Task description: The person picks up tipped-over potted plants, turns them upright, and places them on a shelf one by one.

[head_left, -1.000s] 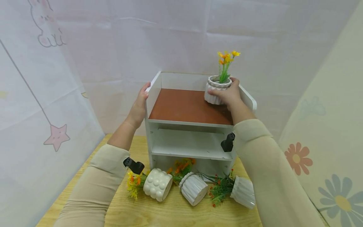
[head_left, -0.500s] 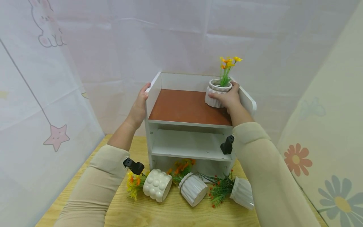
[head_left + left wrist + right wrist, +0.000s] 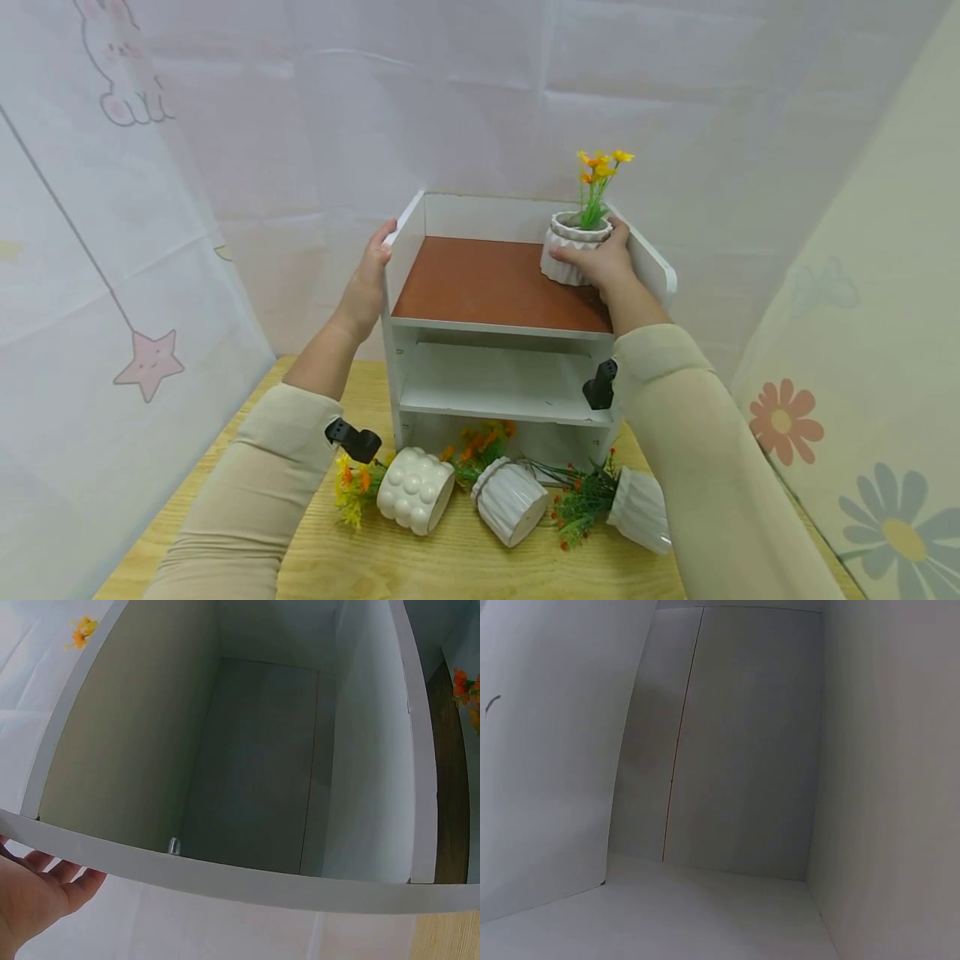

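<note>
In the head view a white shelf (image 3: pixel 498 323) with a brown top board stands on the table. My right hand (image 3: pixel 609 260) grips a white ribbed flower pot (image 3: pixel 567 265) by its right side, with the thumb across its front. Yellow and orange flowers rise from the upright pot, which stands on the brown top near the right back. My left hand (image 3: pixel 366 282) holds the shelf's left side panel (image 3: pixel 405 258) near its upper edge. In the left wrist view its fingers (image 3: pixel 71 889) lie along the panel's outer face. The right wrist view shows only the shelf's inside (image 3: pixel 739 750).
Before the shelf, three potted flowers lie on their sides on the wooden table (image 3: pixel 420 575): a bubbled pot (image 3: pixel 415 492) at left, a ribbed pot (image 3: pixel 510 502) in the middle and another white pot (image 3: pixel 640 510) at right. Printed cloth (image 3: pixel 480 100) hangs around.
Over the first half second my right hand lowered the flower pot slightly onto the brown top. Since then it has hardly moved. My left hand has stayed on the side panel.
</note>
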A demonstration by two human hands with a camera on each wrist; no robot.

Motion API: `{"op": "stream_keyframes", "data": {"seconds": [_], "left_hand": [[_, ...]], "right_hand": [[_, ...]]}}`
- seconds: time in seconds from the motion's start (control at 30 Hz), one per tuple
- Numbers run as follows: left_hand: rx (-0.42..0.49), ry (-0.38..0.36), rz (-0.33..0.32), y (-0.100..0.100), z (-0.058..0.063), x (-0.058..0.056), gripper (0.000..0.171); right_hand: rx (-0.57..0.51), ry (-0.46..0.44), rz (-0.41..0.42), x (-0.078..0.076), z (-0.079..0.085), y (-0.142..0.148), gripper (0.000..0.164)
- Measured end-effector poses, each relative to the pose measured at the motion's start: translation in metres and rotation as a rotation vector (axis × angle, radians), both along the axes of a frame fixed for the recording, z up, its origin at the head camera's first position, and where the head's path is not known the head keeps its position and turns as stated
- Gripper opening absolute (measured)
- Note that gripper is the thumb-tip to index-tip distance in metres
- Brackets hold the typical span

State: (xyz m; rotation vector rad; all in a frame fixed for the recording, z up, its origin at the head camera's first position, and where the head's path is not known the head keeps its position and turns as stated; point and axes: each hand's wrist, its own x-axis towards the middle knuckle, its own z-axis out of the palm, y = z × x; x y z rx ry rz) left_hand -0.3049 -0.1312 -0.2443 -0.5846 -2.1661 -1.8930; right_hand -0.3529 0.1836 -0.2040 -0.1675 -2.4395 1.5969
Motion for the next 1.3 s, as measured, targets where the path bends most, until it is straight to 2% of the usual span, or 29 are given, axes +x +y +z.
{"op": "stream_keyframes", "data": {"seconds": [0.3, 0.57, 1.07, 1.3], "left_hand": [[-0.017, -0.002, 0.009, 0.0, 0.0, -0.002, 0.061], [-0.024, 0.0, 0.013, -0.001, 0.0, -0.002, 0.061], [-0.032, -0.001, 0.018, -0.001, 0.0, -0.003, 0.061], [-0.03, 0.003, 0.016, -0.003, 0.002, -0.003, 0.061]], "right_hand": [[0.015, 0.026, 0.007, 0.002, 0.002, 0.001, 0.119], [0.027, 0.047, 0.014, 0.008, 0.005, 0.0, 0.118], [-0.006, 0.107, 0.032, 0.034, 0.018, 0.002, 0.109], [0.045, 0.114, 0.065, 0.05, 0.02, 0.004, 0.107]]}}
